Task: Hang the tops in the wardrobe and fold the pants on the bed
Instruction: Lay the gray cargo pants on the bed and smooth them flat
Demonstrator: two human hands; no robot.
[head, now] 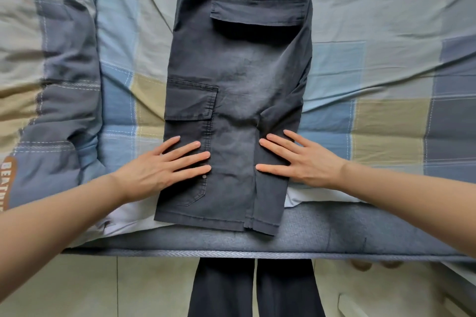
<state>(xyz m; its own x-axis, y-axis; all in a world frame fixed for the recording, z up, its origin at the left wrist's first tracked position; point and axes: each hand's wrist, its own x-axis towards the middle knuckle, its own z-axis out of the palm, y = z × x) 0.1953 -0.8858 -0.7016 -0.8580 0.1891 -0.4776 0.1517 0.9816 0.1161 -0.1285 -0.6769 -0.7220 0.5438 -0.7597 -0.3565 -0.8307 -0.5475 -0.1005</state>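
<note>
Dark grey cargo pants [239, 80] lie lengthwise on the bed [373, 64], legs laid together, one end near the bed's front edge and the other running out of the top of the view. My left hand [164, 167] lies flat on the pants' left side, fingers straight, just below a side pocket. On the right side my right hand [301, 159] presses flat too, fingers spread. Neither hand grips the cloth.
The bed has a checked blue, beige and grey sheet. A bunched blue-grey garment [61, 100] with a brown printed patch lies at the left. The mattress edge [231, 252] runs across the bottom, with my dark-trousered legs [252, 291] and pale floor tiles below it.
</note>
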